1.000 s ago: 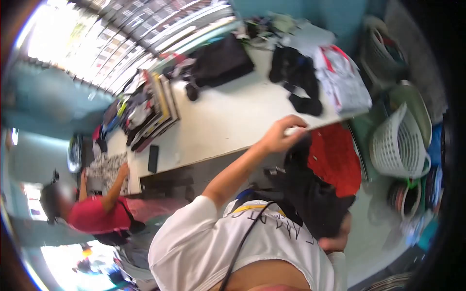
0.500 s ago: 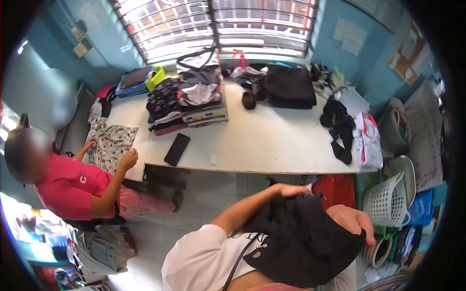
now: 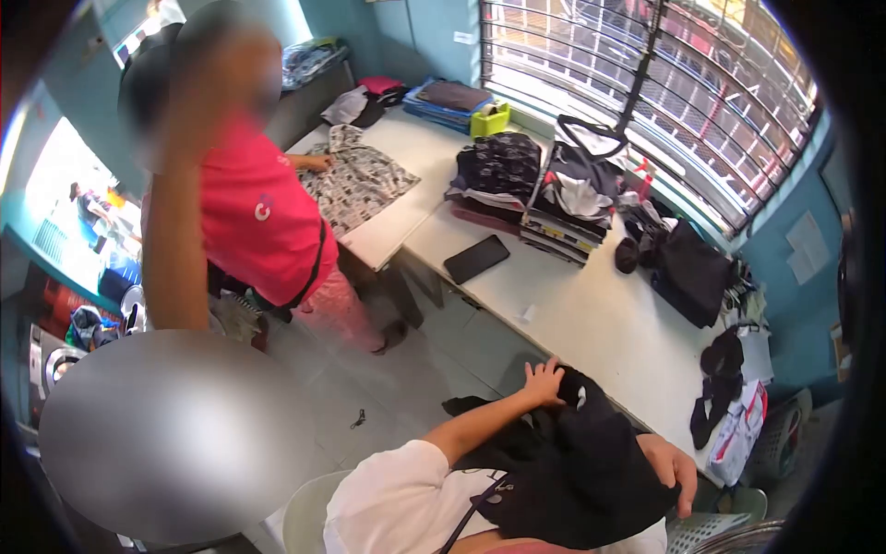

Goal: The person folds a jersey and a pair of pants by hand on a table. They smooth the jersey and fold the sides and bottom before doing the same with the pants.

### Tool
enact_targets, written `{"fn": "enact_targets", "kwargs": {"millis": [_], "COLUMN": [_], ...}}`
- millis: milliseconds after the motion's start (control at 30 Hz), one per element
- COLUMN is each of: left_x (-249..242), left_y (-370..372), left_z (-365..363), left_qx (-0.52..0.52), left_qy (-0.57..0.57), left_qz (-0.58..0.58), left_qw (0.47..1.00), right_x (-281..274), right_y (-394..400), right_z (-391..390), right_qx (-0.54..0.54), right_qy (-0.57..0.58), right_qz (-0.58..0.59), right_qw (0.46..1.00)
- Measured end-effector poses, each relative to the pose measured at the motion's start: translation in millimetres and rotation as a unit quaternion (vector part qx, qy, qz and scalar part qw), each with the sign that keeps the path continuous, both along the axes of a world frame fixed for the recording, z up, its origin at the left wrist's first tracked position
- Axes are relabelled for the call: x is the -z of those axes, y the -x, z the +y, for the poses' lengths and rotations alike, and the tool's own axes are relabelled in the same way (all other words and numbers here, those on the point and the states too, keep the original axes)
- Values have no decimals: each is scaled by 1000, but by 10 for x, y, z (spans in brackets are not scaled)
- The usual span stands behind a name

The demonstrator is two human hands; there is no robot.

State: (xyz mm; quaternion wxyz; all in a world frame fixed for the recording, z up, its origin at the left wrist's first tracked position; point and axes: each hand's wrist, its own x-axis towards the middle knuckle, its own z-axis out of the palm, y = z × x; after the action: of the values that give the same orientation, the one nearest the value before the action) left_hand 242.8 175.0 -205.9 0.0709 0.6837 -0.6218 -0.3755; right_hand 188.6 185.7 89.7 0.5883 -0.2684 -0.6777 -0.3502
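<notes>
A black garment point(image 3: 591, 471) lies bunched across my lap and chest. My left hand point(image 3: 544, 382) is at its upper left edge, near the table's front edge, its fingers spread over the dark cloth. On the right side of the garment rests my right hand point(image 3: 671, 469), holding the cloth, part of its palm hidden under the fabric. The white table point(image 3: 591, 323) stands just in front of both hands, with a black phone point(image 3: 476, 258) and a small white tag point(image 3: 527, 313) on it.
At the left, a person in a pink shirt point(image 3: 263, 217) has a hand on a patterned garment point(image 3: 355, 185). Folded clothes point(image 3: 498, 171) and a black pile point(image 3: 692, 272) stand by the window. Dark items point(image 3: 715, 379) lie at the right. A blurred shape point(image 3: 175, 434) covers the lower left.
The view has swung left and tilted. My left hand has moved onto the cloth with fingers spread. The person in pink now has one arm raised, no longer both hands at the patterned garment.
</notes>
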Motion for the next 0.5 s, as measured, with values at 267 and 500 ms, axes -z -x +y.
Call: {"fn": "enact_targets", "kwargs": {"millis": [267,500], "left_x": [360,-1437], "left_y": [-1515,-2276], "left_z": [718,1475], "left_qx": [-195,-359], "left_qy": [137,298], "left_qz": [132,-40], "left_qw": [962,884], "right_x": [-338,-434], "right_y": [798,2083], "right_z": [10,-58], "right_qx": [29,564], "right_qy": [112,107], "right_qz": [484,674], "right_qw": [868,465]}}
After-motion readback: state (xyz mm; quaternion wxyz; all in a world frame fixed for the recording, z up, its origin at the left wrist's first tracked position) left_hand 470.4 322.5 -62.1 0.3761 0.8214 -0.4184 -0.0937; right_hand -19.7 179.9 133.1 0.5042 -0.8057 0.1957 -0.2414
